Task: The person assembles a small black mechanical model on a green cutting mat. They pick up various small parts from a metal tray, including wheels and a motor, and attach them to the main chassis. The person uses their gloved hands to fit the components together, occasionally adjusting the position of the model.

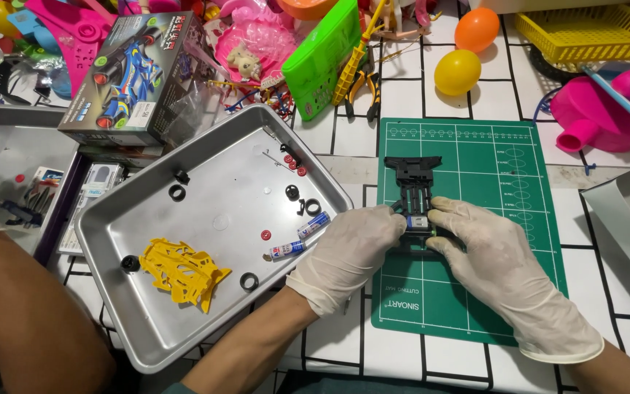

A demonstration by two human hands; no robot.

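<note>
- Our gloved left hand and right hand meet on the green cutting mat; each grip pinches closed on a small battery seated in the black toy-car chassis.
- Left of our left grip, a metal tray holds two batteries and a yellow car body.
- Beyond, a yellow egg lies on the worktop.

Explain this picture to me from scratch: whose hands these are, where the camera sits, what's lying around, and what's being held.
The camera is worn on a person's head and looks down at their own gloved hands. The left hand and right hand together press a small battery into a black toy-car chassis lying on a green cutting mat. Beside it, a metal tray holds a yellow car body shell, two more batteries and small black rings. Another person's arm shows at the far left.
</note>
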